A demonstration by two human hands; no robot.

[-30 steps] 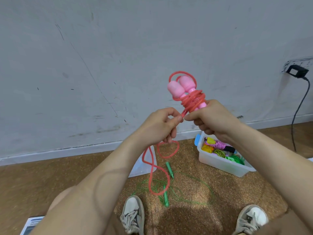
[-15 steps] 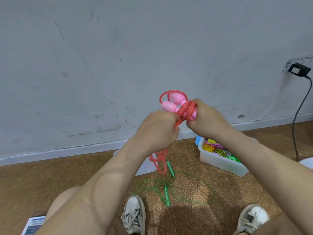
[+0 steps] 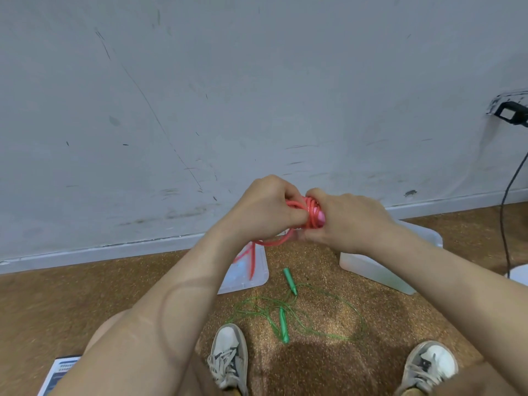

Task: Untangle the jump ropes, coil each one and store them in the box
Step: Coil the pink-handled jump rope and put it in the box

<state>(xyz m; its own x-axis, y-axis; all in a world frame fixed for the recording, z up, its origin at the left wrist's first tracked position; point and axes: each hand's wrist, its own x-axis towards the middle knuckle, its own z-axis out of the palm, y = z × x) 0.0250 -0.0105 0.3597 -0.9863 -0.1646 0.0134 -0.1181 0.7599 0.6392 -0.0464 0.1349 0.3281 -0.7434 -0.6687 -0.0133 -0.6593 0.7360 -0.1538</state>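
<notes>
Coiled red jump rope [image 3: 311, 215] clamped in the grip of left hand [image 3: 268, 210] and right hand [image 3: 347, 221] alike; box [image 3: 371, 271] lies below-right, nearer the right hand.

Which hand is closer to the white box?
Right. The right hand hovers above the left end of the box; the left hand is farther left, beyond the red rope.

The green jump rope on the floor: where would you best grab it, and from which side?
Probably the far handle, from above. The green jump rope lies flat on the floor; that handle is a stiff stick away from most loops, so fingers can close across its narrow width. Elsewhere it is thin and slack.
</notes>
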